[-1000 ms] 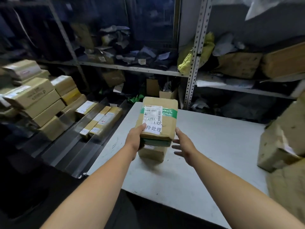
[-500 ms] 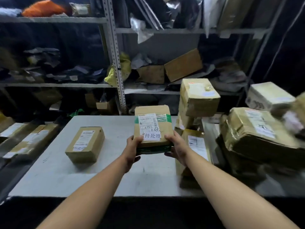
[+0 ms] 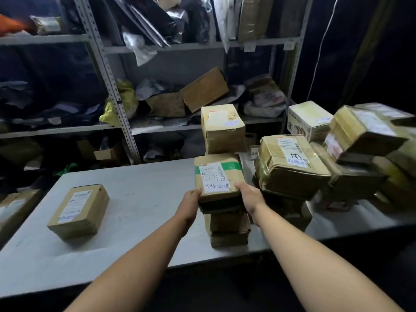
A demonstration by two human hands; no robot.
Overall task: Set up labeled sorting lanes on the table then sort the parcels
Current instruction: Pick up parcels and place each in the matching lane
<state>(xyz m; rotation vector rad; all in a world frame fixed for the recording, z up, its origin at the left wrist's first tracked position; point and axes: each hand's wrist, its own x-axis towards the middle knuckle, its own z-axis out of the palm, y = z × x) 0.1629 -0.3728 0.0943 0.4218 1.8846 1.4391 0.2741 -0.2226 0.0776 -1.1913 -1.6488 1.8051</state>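
1. Both hands hold the same thing, the labelled parcel [image 3: 218,176]. It is a flat brown carton with a green tape band and a white handwritten label on its top face.
2. The left hand [image 3: 190,202] grips the near left corner of this parcel. The right hand [image 3: 249,195] grips its near right corner, beside the white label. The fingers of both hands are closed around the edges, and both arms are stretched forward.
3. Directly below the hands, a stack of flat cartons [image 3: 227,228] stands on the grey counter [image 3: 139,188]. The labelled parcel is over this stack. Whether it rests on the stack or hangs just above it cannot be told, because the underside is dark.
4. To the left of the left hand, well apart, a small carton [image 3: 78,211] lies flat on the counter with its label facing up.
5. Beyond the hands, just behind the labelled parcel, a taller carton [image 3: 222,129] stands higher than it.
6. To the right of the right hand, near it, sits a large taped parcel [image 3: 290,165] with a handwritten white label. Further right, more cartons are piled, and one of them, a tilted carton [image 3: 364,131], leans.
7. Far beyond the hands stands a metal shelf rack [image 3: 108,70], filled with bags and cartons.
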